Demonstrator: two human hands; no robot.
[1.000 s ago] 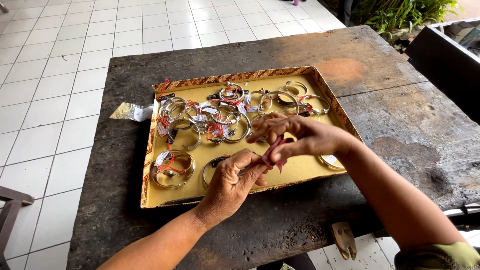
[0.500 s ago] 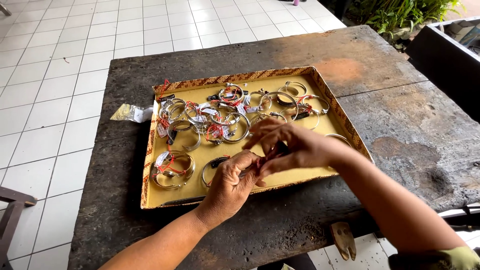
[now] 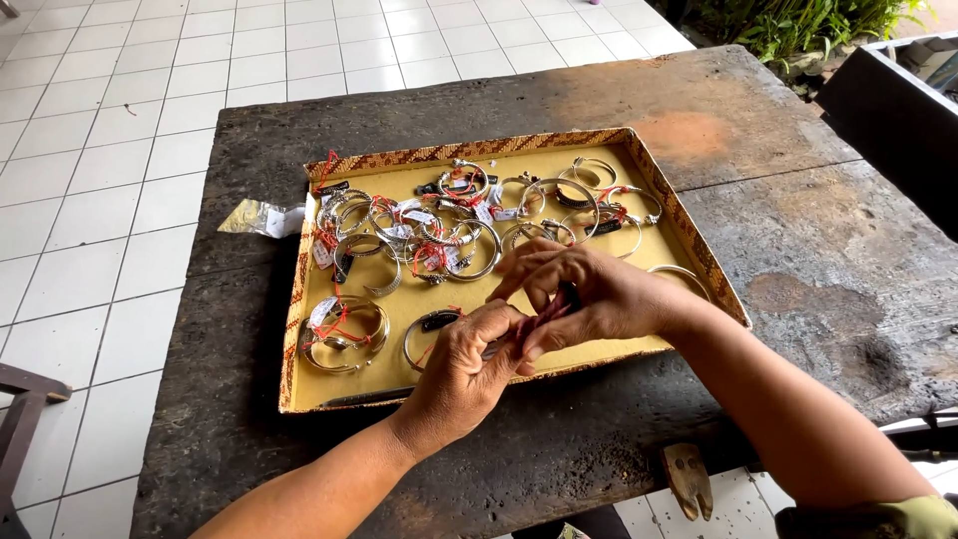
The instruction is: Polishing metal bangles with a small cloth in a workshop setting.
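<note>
We are holding both hands together over the near edge of the shallow yellow tray with the woven patterned rim (image 3: 299, 329), which is lying on the dark, worn wooden table (image 3: 778, 260). Our left hand (image 3: 461, 374) is pinching the lower end of a thin red string (image 3: 539, 311) between thumb and fingers, and our right hand (image 3: 589, 294) is curling its fingers around the upper end together with a small dark piece (we cannot tell exactly what it is, the fingers are hiding it). To do this well, we are judging that the string should be kept tight and the hands low over the tray, so nothing is dropping outside. The silver bangles with red strings and small tags (image 3: 449, 225) are lying crowded in the far half of the tray, and one silver bangle (image 3: 429, 329) is lying just beside our left thumb.
</note>
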